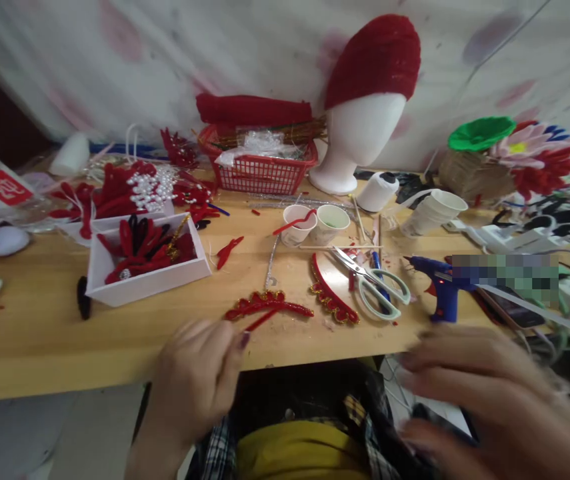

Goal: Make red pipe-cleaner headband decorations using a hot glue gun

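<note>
Currently, L hand (197, 377) pinches red strip (263, 320), long axis fwd-R; R hand (489, 390) fingers parted.

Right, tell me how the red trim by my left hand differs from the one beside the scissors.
The trim by your left hand lies nearly crosswise; the second trim, beside the scissors, slants. The first's scallops line its far edge, the second's its near edge. Both are red, with gold-edged scallops.

And it's red all over for you: red strip (263, 320), red curved trim (292, 307) glinting gold along its edge, red-and-gold scalloped piece (319, 272) beside it! Your glue gun (445, 297) flashes blue, your scissors (361, 272) show pale green handles, and you're wearing mustard yellow cloth (302, 453) with a checked shirt (218, 445).
</note>
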Demonstrator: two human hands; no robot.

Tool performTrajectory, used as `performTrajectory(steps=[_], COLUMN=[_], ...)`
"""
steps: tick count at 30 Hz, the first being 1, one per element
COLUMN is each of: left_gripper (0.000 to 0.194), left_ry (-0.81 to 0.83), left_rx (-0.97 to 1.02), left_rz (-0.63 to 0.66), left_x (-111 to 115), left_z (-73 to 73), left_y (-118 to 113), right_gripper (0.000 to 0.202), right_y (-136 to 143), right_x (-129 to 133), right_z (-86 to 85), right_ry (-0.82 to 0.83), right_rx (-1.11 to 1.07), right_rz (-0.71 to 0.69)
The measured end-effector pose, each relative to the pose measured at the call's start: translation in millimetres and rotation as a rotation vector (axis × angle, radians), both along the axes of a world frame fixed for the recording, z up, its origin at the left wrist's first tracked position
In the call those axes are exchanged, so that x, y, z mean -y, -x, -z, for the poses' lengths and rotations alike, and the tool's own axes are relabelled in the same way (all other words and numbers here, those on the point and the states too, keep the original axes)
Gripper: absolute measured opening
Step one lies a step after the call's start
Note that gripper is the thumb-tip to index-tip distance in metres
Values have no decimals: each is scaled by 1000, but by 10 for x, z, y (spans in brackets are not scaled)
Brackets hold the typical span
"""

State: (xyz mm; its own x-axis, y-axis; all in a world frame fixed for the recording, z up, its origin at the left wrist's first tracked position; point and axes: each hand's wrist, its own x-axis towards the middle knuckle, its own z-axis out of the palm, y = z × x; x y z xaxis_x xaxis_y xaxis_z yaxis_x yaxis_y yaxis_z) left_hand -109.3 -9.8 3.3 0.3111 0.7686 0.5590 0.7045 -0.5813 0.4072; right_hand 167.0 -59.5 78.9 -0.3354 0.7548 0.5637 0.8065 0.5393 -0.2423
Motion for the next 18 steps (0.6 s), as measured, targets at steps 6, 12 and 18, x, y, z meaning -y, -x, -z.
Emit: performTrajectory(steps=[6, 12, 18], left_gripper=[25, 22, 19], left_ry=[109, 234, 208], left_rx=[13, 85, 197], left_rz=[209, 140, 136], left_x=[79, -6, -54], left_z=[-78, -34, -13], left_y=[-225, -85, -106], right_gripper=[25, 13, 12], right_y=[661, 482, 596], right_x=[-447, -531, -632], right_z=[156, 233, 303], right_ry=[147, 322, 392], right_rx=[161, -15, -77], right_rz=[-360, -343, -378])
